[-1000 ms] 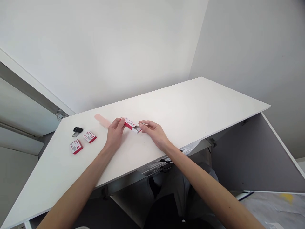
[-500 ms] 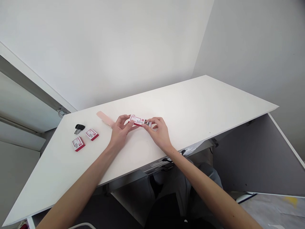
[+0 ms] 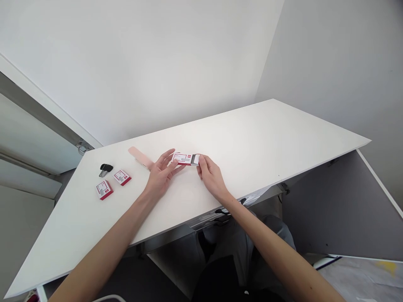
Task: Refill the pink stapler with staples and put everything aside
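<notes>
Red-and-white cardboard box [image 3: 185,159], small and oblong, is held just above the white worktop [image 3: 267,138] between the two hands, its printed white face turned up. Its long axis runs level from the left hand [image 3: 162,175] across to the right hand [image 3: 210,175], with the right end tipped very slightly away from the person. The right hand is clamped on that end, thumb and fingertips pinching it from either side. A grey part [image 3: 196,159] shows at this end, just beside the pinching fingers; whether it is an inner tray or the contents cannot be told, and nothing else inside the box is visible. The left hand is spread, fingers apart and stretched out, with the thumb and fingertips resting against the box's left end rather than gripping it. Just beyond the left hand's fingertips lies a flat pale pink strip [image 3: 138,155], slanting away toward the wall. Well to the outside of the left hand, two more small red-and-white boxes [image 3: 122,177] lie flat on the worktop, near each other but apart, the nearer one [image 3: 104,189] closest to the worktop's edge; both look shut, so what they hold cannot be seen. A small black and silver object [image 3: 105,169] lies just behind them.
</notes>
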Available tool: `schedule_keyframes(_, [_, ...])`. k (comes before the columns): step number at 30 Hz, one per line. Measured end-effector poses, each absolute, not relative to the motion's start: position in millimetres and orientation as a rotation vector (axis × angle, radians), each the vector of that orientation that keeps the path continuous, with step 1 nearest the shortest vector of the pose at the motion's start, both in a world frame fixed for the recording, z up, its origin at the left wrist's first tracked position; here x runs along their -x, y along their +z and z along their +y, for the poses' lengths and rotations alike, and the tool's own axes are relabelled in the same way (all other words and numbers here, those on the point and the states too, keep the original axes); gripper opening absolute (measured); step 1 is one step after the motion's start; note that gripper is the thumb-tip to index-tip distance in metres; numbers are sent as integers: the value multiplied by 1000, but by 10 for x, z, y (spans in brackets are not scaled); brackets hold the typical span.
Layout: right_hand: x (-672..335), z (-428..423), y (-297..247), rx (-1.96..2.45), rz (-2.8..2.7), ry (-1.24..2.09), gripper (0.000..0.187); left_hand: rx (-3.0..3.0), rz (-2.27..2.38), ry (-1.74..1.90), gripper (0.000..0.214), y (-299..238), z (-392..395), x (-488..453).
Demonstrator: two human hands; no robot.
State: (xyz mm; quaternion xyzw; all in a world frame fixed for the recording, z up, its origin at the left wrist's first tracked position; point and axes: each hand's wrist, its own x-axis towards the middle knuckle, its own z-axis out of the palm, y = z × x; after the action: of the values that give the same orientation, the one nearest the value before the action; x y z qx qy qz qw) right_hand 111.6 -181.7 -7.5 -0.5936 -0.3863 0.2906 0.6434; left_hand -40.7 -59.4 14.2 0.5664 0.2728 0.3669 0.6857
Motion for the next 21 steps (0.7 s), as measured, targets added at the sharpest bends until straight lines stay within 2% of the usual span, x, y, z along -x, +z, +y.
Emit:
schedule_keyframes(6, [-1136,-1792,-112,1299,-873,710,55,-1406,557,745,59,154,-651,411])
schedule_keyframes(12, [-1127,-1797,-111,1301,-951,694,58,-1580,592,597,90,199,-736,408])
schedule_keyframes(16, [-1116,-1822,-80,1309,-1034,734,61,-1718,667,550,96,205,-755,418])
schedule_keyframes(19, [-1111,-1838,-54,1276,-1101,751,58,-1764,658,558,112,178,-759,423])
schedule_keyframes(21, [-1109,-1846,-43,1260,-1132,754,56,-1839,677,620,116,157,-777,430])
